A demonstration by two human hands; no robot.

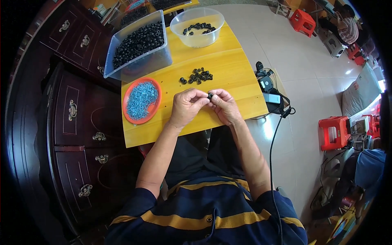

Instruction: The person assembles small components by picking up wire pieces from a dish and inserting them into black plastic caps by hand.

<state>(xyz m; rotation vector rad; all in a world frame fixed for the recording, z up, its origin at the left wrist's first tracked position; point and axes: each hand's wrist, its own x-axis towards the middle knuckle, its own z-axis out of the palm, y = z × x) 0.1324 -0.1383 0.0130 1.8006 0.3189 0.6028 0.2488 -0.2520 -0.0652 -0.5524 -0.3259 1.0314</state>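
Both bare forearms [160,155] come up from the lower edge and angle inward, so left hand [185,108] and right hand [225,109] basically meet fingertip to fingertip out front. Right thumb's pressed in against its fingers, left thumb and forefinger point in toward it, can't really tell how tight that one's pinching.

Here stands a dark wooden cabinet [67,132]; over there, a red plastic stool [332,123] sits near a plump white sack [360,92]!
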